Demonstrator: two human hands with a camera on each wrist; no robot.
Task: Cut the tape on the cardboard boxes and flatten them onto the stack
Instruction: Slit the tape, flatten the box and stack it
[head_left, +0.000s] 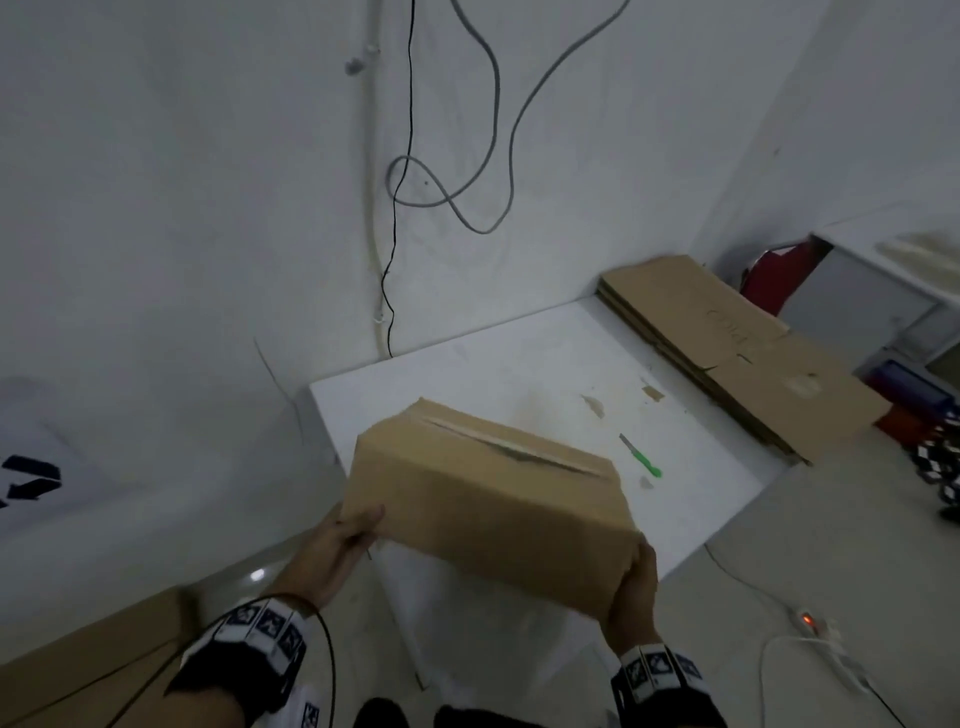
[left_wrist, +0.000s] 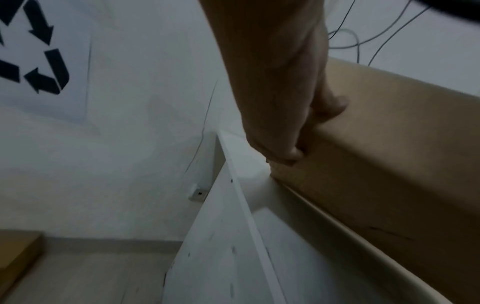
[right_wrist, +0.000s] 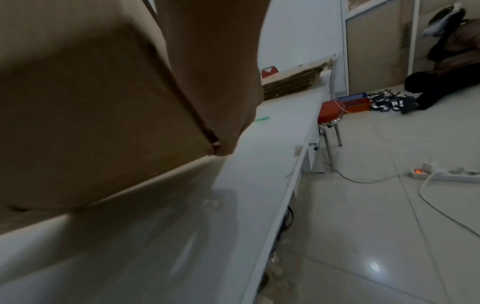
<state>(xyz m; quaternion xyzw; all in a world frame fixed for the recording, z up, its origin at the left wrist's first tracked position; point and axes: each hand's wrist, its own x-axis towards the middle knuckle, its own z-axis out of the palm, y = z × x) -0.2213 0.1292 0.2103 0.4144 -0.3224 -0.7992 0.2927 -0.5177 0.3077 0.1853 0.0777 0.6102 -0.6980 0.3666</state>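
Note:
A closed brown cardboard box (head_left: 483, 499) hangs tilted over the near part of the white table (head_left: 519, 374). A taped seam (head_left: 509, 447) runs along its top. My left hand (head_left: 348, 530) grips the box's left end, thumb on the near face; in the left wrist view the fingers (left_wrist: 285, 152) curl against the box (left_wrist: 402, 154). My right hand (head_left: 636, 582) wraps the box's near right corner, and in the right wrist view the right hand (right_wrist: 215, 72) lies along the box (right_wrist: 91, 102). A green-handled knife (head_left: 641, 457) lies on the table to the right of the box. Flattened cardboard forms a stack (head_left: 727, 338) at the table's far right.
Cables (head_left: 467, 156) hang on the wall behind the table. A power strip (head_left: 810, 621) with its cord lies on the floor at right. A red chair (right_wrist: 330, 113) stands at the table's far end, and a person (right_wrist: 441, 82) sits on the floor beyond. More cardboard (head_left: 78, 665) lies at lower left.

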